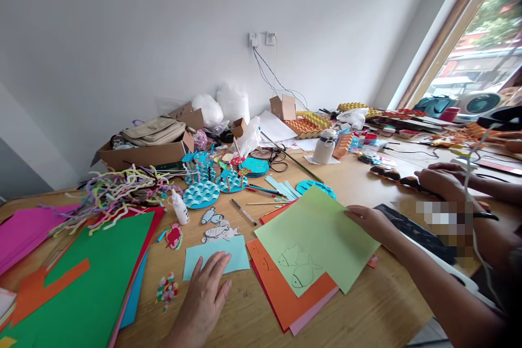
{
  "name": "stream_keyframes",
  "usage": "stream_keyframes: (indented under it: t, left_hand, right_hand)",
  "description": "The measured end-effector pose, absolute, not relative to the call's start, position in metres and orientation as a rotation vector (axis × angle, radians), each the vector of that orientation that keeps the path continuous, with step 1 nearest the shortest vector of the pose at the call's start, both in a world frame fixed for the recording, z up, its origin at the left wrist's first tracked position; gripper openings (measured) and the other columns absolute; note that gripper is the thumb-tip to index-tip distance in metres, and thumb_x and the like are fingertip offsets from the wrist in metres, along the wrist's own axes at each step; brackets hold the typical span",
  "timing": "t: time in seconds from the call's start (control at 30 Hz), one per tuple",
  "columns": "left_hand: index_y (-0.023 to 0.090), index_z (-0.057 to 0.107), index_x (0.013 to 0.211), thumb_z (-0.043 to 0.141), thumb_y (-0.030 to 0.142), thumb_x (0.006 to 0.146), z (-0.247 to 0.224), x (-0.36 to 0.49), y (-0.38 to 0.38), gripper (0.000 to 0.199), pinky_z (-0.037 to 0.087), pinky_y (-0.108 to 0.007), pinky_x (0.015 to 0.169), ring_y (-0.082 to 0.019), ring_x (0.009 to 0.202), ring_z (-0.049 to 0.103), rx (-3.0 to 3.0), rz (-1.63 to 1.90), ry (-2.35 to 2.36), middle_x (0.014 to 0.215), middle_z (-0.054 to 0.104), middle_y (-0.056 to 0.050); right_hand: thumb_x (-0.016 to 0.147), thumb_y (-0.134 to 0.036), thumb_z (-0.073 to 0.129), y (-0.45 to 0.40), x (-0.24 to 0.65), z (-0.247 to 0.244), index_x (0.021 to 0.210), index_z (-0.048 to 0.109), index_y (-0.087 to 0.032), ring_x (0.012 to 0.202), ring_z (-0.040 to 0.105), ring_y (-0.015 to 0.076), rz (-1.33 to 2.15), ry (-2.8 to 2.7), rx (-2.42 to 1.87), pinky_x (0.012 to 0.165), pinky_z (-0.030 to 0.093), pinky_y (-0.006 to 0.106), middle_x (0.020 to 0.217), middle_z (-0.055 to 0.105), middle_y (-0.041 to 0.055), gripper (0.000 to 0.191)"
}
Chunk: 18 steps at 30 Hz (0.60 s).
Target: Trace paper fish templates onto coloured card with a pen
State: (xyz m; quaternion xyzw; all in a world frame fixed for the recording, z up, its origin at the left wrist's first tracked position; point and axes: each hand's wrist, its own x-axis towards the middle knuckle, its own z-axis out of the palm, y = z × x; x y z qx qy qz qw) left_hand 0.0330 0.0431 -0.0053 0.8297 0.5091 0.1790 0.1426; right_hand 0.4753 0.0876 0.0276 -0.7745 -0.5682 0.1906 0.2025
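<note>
My left hand [204, 293] lies with its fingers spread on the lower edge of a light blue paper piece [238, 254]. My right hand [369, 222] grips the right edge of a light green sheet [310, 228], which has two fish drawn on it near its lower left corner. Beneath the green sheet are an orange sheet [285, 304] and a pink one. Fish cut-outs [220, 231] lie just above the blue piece, and a pen [243, 212] is to their right. A white glue bottle [180, 206] stands to their left.
Large coloured sheets [110, 261] cover the left side, below tangled pipe cleaners [126, 190]. Blue paper discs [201, 194] and a white bottle [324, 147] stand farther back. At the right are another person's hands [442, 182] and a black-and-white tablet-like object [420, 234].
</note>
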Motion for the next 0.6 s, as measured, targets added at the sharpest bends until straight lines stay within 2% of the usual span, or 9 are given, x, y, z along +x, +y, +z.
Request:
stream_keyframes:
  t: [0.07, 0.17, 0.27, 0.33, 0.43, 0.5, 0.6]
  left_hand:
    - [0.022, 0.051, 0.12, 0.037, 0.025, 0.083, -0.004, 0.034, 0.043, 0.04, 0.03, -0.047, 0.103, -0.023, 0.116, 0.048, 2.245, 0.682, 1.417, 0.123, 0.056, -0.008]
    - [0.019, 0.049, 0.121, 0.043, 0.035, 0.082, -0.003, 0.034, 0.045, 0.042, 0.037, -0.04, 0.099, -0.024, 0.115, 0.049, 1.921, 0.859, 1.333, 0.122, 0.055, -0.012]
    - [0.016, 0.042, 0.128, 0.05, 0.049, 0.077, -0.001, 0.038, 0.05, 0.061, 0.041, -0.038, 0.095, -0.026, 0.115, 0.048, 1.571, 0.97, 1.222, 0.124, 0.052, -0.015]
    - [0.017, 0.034, 0.133, 0.051, 0.057, 0.075, 0.004, 0.042, 0.052, 0.073, 0.042, -0.038, 0.093, -0.028, 0.116, 0.047, 1.394, 1.012, 1.172, 0.129, 0.047, -0.016]
    - [0.017, 0.024, 0.138, 0.048, 0.063, 0.074, 0.016, 0.048, 0.049, 0.083, 0.04, -0.039, 0.095, -0.029, 0.123, 0.04, 1.212, 1.017, 1.115, 0.14, 0.033, -0.018]
    - [0.018, 0.023, 0.139, 0.048, 0.065, 0.073, 0.027, 0.052, 0.043, 0.085, 0.037, -0.041, 0.096, -0.03, 0.127, 0.033, 1.163, 0.976, 1.036, 0.144, 0.026, -0.017]
    - [0.021, 0.031, 0.136, 0.052, 0.069, 0.067, 0.04, 0.053, 0.031, 0.087, 0.032, -0.047, 0.098, -0.032, 0.128, 0.029, 1.137, 0.896, 0.858, 0.142, 0.03, -0.016]
  right_hand:
    - [0.079, -0.036, 0.046, 0.08, 0.471, 0.034, 0.076, 0.062, -0.021, 0.082, 0.06, 0.0248, 0.476, -1.597, -2.083, 0.071, 0.045, 0.028, 0.083, 0.067, 0.006, 0.021]
    - [0.081, -0.044, 0.041, 0.07, 0.467, 0.046, 0.086, 0.061, -0.019, 0.073, 0.06, 0.024, 0.481, -1.559, -1.991, 0.065, 0.047, 0.029, 0.077, 0.066, 0.0071, 0.032]
    - [0.074, -0.049, 0.05, 0.062, 0.467, 0.067, 0.088, 0.062, -0.02, 0.066, 0.062, 0.0221, 0.639, -1.34, -1.841, 0.059, 0.049, 0.028, 0.076, 0.067, 0.007, 0.034]
    - [0.072, -0.045, 0.056, 0.058, 0.468, 0.082, 0.089, 0.063, -0.022, 0.066, 0.063, 0.021, 0.74, -1.198, -1.73, 0.06, 0.05, 0.027, 0.081, 0.069, 0.0073, 0.03]
    - [0.073, -0.038, 0.056, 0.053, 0.466, 0.101, 0.091, 0.064, -0.023, 0.07, 0.065, 0.0217, 0.84, -1.089, -1.63, 0.062, 0.052, 0.028, 0.085, 0.07, 0.0091, 0.025]
    - [0.073, -0.036, 0.055, 0.05, 0.458, 0.108, 0.092, 0.064, -0.023, 0.073, 0.067, 0.0236, 0.905, -1.05, -1.621, 0.064, 0.053, 0.029, 0.087, 0.07, 0.0107, 0.025]
    - [0.072, -0.038, 0.055, 0.045, 0.437, 0.107, 0.091, 0.064, -0.023, 0.077, 0.068, 0.0253, 1.033, -1.034, -1.645, 0.067, 0.055, 0.031, 0.09, 0.07, 0.0114, 0.026]
